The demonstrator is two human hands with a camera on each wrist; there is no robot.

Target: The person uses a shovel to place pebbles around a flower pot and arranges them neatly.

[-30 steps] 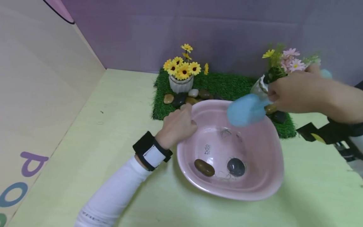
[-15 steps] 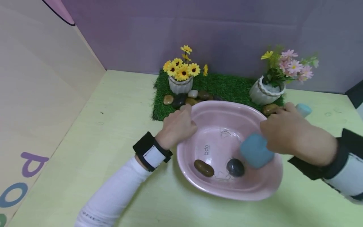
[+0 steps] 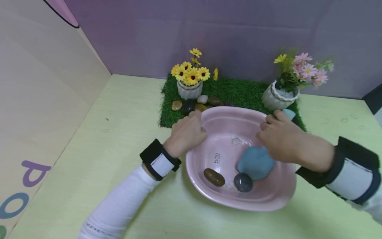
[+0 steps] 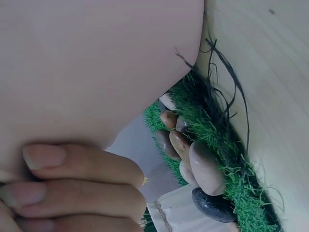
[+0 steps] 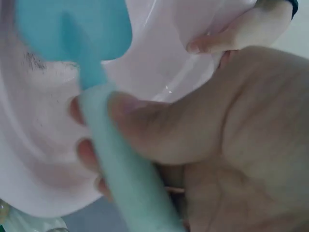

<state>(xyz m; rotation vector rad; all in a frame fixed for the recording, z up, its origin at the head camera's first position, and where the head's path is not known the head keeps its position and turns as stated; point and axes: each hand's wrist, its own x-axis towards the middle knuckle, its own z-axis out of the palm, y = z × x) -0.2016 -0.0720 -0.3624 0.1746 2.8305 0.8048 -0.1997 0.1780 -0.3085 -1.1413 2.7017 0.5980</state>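
Observation:
A pink basin stands on the pale green table. My left hand grips its left rim; in the left wrist view, curled fingers press against the basin's outer wall. Inside the basin, my right hand holds a blue toy shovel by its pale mint handle, thumb and fingers wrapped round it. The shovel blade is low in the basin, right up against a dark grey stone. A brown oval stone lies to the left of that on the basin floor.
Behind the basin lies an artificial grass mat with several pebbles. A pot of yellow flowers stands at its left, a tilted white pot of pink flowers at its right. A purple-grey wall rises behind.
My right hand has come down from near the right flowerpot, bringing the shovel blade into the basin and then leftward. The dark grey stone has shifted slightly left and nearer me. My left hand stays put.

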